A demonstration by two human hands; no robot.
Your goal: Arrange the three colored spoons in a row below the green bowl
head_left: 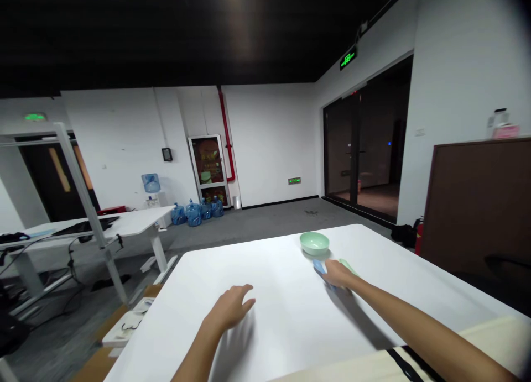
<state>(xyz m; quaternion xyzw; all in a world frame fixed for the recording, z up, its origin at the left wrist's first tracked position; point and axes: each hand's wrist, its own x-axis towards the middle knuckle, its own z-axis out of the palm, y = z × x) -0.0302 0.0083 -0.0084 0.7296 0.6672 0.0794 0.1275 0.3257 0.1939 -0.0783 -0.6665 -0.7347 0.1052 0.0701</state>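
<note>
Right grip [338, 274] is pressed together on a blue piece [318, 267], whose ends show on both sides of the fingers while most of its shape stays hidden. A pale green strip [346, 266] lies just past the knuckles, and an upright pale green bowl [314, 242] sits just beyond. Left grip [230, 310] is spread and blurred, low over the white bench [265, 271] and well apart from the bowl; I cannot tell whether it touches. Farther off, 4 blue water jugs [194, 213] stand on the floor by the wall. The step in hand looks like taking up the blue piece. A lift from here calls for a firm hold and clearance from the bowl's rim.
</note>
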